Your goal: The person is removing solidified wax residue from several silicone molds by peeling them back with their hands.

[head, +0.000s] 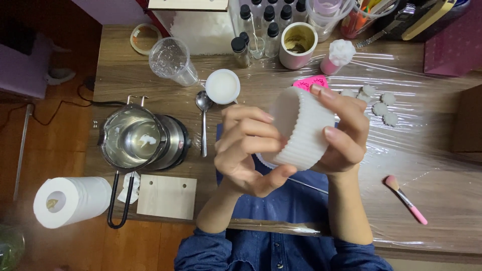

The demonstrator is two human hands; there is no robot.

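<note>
Both hands — left hand (246,150) and right hand (341,130) — grip the ribbed white mould (301,128) above the desk (442,200), fingers clamped, seemingly flexing it; small white shapes (379,103) lie at two o'clock.

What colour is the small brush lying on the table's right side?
Pink: the small brush has a pink handle and peach-pink bristles, seen in the head view.

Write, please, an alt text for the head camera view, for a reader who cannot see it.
Two bare hands, left hand and right hand, hold a white ribbed mould above a wooden table covered with clear film. To the left stand a metal melting pot, a spoon and a paper towel roll; a pink brush lies at right.
</note>
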